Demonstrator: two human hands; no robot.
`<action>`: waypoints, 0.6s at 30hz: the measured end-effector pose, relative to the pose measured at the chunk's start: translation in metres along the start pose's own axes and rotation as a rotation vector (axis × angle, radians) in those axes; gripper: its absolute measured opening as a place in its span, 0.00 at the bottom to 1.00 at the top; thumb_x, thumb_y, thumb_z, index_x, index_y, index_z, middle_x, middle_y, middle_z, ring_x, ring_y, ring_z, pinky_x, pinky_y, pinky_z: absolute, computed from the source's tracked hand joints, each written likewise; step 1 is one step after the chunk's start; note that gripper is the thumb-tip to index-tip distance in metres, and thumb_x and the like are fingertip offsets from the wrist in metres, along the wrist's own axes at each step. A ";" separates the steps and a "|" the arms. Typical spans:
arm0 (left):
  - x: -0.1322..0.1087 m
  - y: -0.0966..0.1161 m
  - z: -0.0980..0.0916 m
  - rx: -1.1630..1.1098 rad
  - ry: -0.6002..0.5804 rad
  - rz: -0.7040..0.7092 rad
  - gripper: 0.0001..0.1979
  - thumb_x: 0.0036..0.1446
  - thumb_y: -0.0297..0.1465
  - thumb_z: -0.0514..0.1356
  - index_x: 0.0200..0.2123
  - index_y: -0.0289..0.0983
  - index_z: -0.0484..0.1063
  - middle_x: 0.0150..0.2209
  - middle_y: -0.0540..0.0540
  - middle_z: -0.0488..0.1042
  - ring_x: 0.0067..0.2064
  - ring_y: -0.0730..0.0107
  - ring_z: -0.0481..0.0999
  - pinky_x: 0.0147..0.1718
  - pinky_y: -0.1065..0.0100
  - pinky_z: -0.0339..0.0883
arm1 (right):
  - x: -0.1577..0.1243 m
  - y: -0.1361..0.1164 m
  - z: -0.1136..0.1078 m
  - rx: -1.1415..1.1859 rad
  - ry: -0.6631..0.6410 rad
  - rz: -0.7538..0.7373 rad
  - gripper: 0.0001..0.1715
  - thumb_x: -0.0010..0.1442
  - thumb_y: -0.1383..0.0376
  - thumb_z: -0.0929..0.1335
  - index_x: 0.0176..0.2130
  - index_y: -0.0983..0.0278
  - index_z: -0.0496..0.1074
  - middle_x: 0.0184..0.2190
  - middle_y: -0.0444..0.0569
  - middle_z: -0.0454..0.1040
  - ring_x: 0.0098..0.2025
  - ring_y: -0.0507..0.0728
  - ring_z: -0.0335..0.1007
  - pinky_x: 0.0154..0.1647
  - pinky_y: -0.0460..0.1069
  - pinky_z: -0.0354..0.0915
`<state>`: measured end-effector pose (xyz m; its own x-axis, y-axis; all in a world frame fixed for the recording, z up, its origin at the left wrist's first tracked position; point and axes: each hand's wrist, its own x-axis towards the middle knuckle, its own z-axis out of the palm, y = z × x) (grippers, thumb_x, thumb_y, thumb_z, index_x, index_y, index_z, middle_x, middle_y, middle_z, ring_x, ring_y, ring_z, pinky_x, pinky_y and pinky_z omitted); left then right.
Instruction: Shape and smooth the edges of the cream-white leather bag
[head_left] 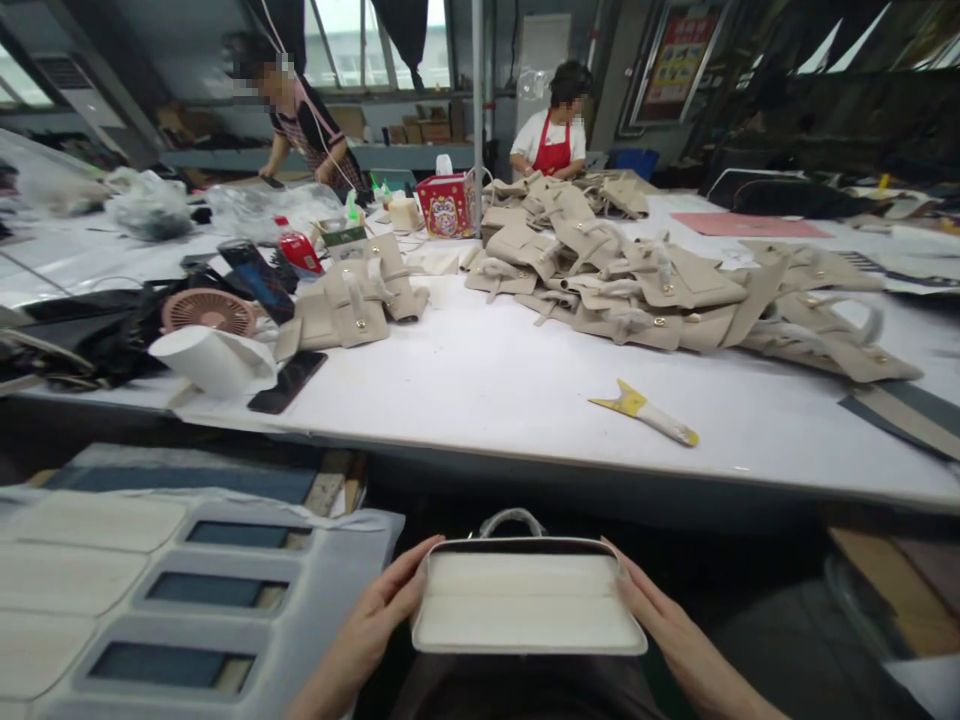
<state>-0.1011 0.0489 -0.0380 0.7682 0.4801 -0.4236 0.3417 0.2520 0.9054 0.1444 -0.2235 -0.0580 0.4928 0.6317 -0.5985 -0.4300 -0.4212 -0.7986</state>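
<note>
The left hand [390,600] and the right hand [651,598] are each closed on one short end of a pale bag [525,622], holding it between them. The bag is before the near edge of the bench [480,400], lower than its top, with the looped handle [514,520] toward the bench. Near this edge lie a yellow-ended tool [651,413] and, further left, a dark phone [289,382]; beige bags [667,275] are heaped behind the tool.
</note>
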 end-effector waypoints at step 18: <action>0.029 0.021 0.019 0.615 0.143 0.315 0.27 0.57 0.53 0.59 0.57 0.51 0.70 0.61 0.51 0.68 0.64 0.49 0.62 0.66 0.47 0.50 | 0.066 -0.028 -0.003 -0.147 -0.066 -0.010 0.43 0.58 0.36 0.65 0.42 0.72 0.78 0.36 0.57 0.79 0.45 0.65 0.74 0.53 0.58 0.65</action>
<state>-0.0608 0.0520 -0.0306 0.8167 0.5684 -0.0998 0.3911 -0.4179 0.8200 0.1914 -0.1724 -0.0756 0.4437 0.6757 -0.5887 -0.3075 -0.5022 -0.8082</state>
